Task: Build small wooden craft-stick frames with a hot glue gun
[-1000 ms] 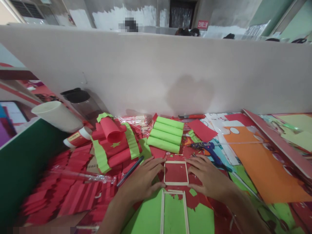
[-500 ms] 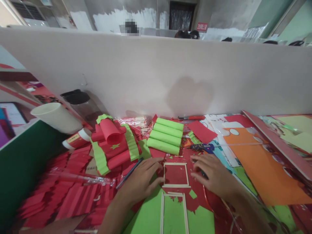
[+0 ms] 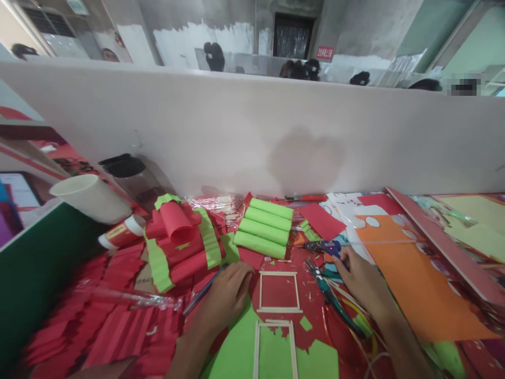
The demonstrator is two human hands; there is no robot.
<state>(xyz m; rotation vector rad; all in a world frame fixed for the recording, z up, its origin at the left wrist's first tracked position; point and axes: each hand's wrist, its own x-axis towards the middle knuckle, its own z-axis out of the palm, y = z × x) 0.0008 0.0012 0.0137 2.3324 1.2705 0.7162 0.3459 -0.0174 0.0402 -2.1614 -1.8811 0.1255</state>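
My right hand has its thumb and fingers closed on the rear of a dark blue glue gun, which lies with its nozzle to the left. Teal-handled pliers lie just below it. My left hand rests with loosely bent fingers left of a small square frame of thin wooden sticks; it holds nothing that I can see. Nearer me, a longer stick frame lies on torn green paper. A dark pen lies beside my left wrist.
Rolled green paper tubes sit behind the square frame. Left of them is a red and green paper model, near folded red paper strips. An orange sheet lies right. A pale partition closes off the back.
My right hand has moved right and up from beside the square frame onto the glue gun, uncovering the pliers. My left hand has drawn back slightly, its fingers less spread. The view has tilted up.
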